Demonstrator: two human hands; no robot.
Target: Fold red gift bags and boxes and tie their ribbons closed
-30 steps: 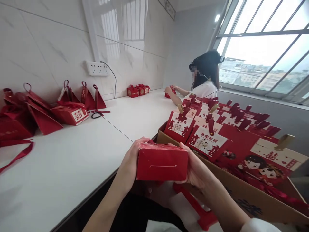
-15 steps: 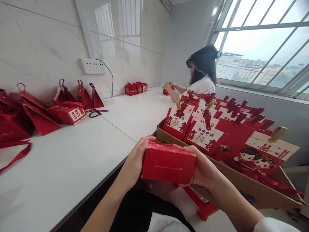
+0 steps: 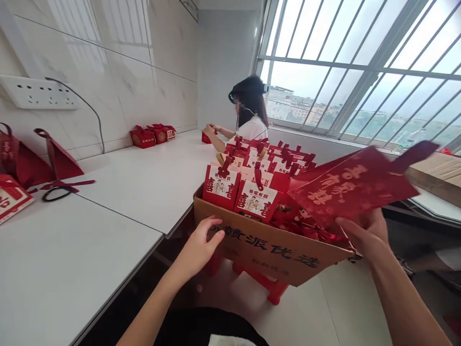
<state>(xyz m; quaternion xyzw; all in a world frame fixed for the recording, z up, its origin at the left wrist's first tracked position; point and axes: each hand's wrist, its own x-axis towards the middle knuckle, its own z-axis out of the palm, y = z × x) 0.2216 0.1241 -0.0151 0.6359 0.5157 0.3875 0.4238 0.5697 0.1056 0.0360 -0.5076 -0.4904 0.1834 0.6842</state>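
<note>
The white worktop (image 3: 108, 254) runs along the left, and beside its edge sits a cardboard carton (image 3: 259, 250) packed with red-and-white gift boxes (image 3: 221, 187). Over the carton's right side is the red box (image 3: 345, 185), tilted; whether it touches those beneath I cannot tell. The right hand (image 3: 367, 230) pinches its lower edge, thumb on the near side. The left hand (image 3: 207, 240) holds nothing, its fingers loosely spread at the carton's front wall. The red box looks like thin, light card, probably stiff along its folds but easily dented mid-panel; best gripped by a folded edge or its small strap (image 3: 416, 156).
</note>
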